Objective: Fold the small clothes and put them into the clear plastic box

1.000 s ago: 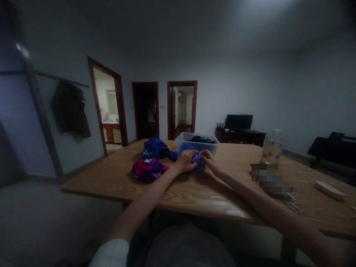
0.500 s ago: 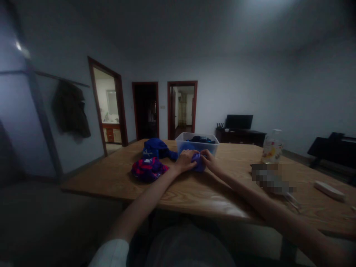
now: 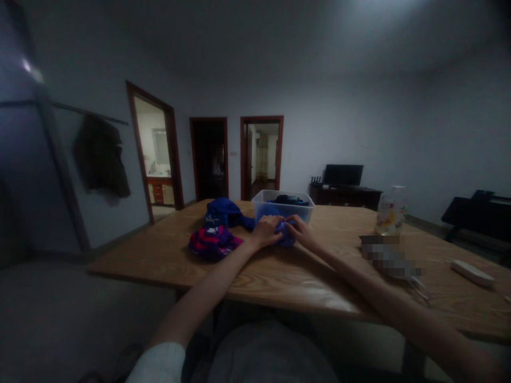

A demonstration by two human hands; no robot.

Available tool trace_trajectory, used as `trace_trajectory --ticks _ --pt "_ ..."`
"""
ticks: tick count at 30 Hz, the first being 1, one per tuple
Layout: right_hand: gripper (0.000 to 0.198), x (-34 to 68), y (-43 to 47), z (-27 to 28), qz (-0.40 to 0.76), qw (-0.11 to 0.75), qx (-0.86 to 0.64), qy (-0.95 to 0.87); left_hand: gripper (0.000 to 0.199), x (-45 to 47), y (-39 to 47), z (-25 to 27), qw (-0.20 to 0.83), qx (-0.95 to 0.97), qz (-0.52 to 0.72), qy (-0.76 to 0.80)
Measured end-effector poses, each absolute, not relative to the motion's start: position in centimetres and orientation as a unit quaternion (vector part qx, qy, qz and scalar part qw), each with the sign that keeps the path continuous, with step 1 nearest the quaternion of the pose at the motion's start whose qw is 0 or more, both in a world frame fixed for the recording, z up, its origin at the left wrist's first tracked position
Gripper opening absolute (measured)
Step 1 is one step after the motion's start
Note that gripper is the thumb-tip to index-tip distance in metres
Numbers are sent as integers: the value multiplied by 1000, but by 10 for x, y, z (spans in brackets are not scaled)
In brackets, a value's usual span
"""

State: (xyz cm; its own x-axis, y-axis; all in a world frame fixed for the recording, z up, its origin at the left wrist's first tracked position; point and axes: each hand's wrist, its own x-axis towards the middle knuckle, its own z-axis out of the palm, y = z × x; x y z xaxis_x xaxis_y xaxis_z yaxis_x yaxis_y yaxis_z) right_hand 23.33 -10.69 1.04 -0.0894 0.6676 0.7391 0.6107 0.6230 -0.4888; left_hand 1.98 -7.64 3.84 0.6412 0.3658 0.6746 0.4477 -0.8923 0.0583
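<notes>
A bundled purple-blue piece of cloth [image 3: 286,238] sits on the table between my hands, in front of the bin. My left hand [image 3: 266,230] grips its left side with the fingers bent over the top. From the right, my right hand [image 3: 299,229] pinches its upper edge, the fingertips close to those of the left. Just behind stands a clear plastic bin [image 3: 305,213] with dark and blue fabric inside. Left of my hands lie a blue cloth item [image 3: 223,211] with a pale print and a crumpled purple and pink cloth item [image 3: 211,244].
On the right of the wooden table [image 3: 319,276] are a clear jug with a floral print [image 3: 389,215], a blurred-out object [image 3: 389,258] with a cord, and a white oblong case [image 3: 473,272]. A screen [image 3: 343,174] stands on a cabinet by the far wall.
My right hand's fingers have shifted slightly left along the top of the purple-blue cloth. The left hand stays nearly in place, and the other things have not moved.
</notes>
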Motion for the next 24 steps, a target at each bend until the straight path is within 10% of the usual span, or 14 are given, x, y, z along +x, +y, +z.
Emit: trace_trajectory --ticks 24 --pt "33 239 -94 -2 50 502 -458 -732 46 21 -80 38 59 -915 -332 -220"
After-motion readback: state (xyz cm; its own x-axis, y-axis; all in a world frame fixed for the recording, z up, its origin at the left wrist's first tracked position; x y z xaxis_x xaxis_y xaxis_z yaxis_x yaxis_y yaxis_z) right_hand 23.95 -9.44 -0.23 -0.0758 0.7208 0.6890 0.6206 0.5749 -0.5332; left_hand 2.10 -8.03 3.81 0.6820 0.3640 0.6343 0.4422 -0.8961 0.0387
